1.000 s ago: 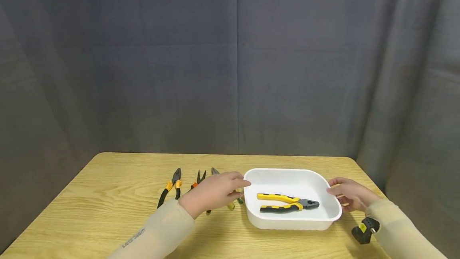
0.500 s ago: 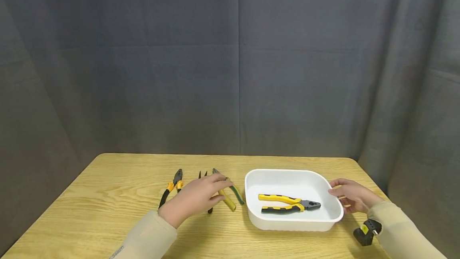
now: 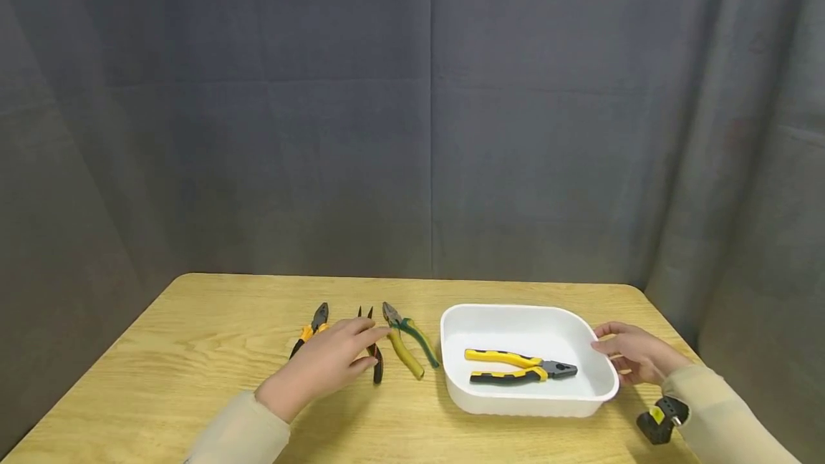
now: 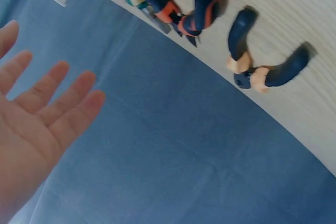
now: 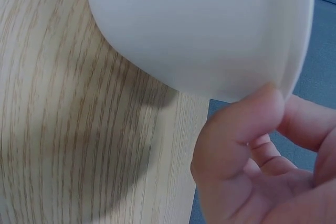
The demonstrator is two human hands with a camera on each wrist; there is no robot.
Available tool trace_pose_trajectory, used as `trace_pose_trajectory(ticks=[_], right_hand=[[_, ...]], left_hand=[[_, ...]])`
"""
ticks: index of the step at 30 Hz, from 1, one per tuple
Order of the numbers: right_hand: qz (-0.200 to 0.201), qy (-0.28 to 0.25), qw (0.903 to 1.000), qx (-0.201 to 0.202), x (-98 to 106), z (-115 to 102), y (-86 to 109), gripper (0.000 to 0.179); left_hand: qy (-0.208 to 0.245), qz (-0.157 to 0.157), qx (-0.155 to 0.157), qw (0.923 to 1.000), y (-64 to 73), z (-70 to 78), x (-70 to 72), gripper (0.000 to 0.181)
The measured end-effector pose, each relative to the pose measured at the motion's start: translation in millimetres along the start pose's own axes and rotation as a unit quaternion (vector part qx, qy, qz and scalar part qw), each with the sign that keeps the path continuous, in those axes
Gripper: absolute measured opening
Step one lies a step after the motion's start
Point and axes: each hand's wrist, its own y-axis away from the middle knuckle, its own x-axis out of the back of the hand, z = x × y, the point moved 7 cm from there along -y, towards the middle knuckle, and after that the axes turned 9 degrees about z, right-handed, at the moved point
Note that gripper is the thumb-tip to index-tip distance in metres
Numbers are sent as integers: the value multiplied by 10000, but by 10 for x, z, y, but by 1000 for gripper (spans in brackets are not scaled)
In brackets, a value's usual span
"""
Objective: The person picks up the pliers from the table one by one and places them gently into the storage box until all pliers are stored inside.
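On the right of the head view, my right hand point(image 3: 634, 353) pinches the rim of a white plastic tray point(image 3: 515, 407) at its right end. The right wrist view has thumb and finger on the tray's edge point(image 5: 298, 51). Yellow-and-black combination pliers point(image 3: 548, 369) lie inside. My left hand point(image 3: 325, 356), fingers spread and holding nothing, hovers over the pliers on the table. It partly covers black-and-orange long-nose pliers point(image 3: 377, 364) and orange-and-black pliers point(image 3: 319, 317). Green-and-yellow pliers point(image 3: 399, 322) lie between that hand and the tray.
A wooden table point(image 3: 225, 335) carries everything, its far edge against a dark grey curtain point(image 3: 309, 127). A small black device point(image 3: 657, 421) sits at the right wrist.
My left hand has drawn away from the tray's left rim, moving left over the pliers and uncovering the green-and-yellow pair. My right hand stays at the tray's right end.
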Motion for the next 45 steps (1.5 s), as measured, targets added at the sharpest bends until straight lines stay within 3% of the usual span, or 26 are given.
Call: trace_pose_trajectory(ticks=[10,19,26,33,45], right_hand=[[15,98,10000,2,6,12,-11,25],[4,173,9998,75,0,-17,-4,27],[19,158,9999,-27,0,-17,-2,26],[46,190,9998,-83,0,22,-7,27],[98,242,9997,19,-1,29,-25,30]], left_hand=[[-365,521,383,9972,126,-111,13,44],[-289,735,1224,9893,173,-316,-47,39],[-358,491,1593,9854,220,-476,-69,42],[-269,336,2170,9752,290,-671,-146,47],[-143,-170,2403,9704,296,-798,-252,54]])
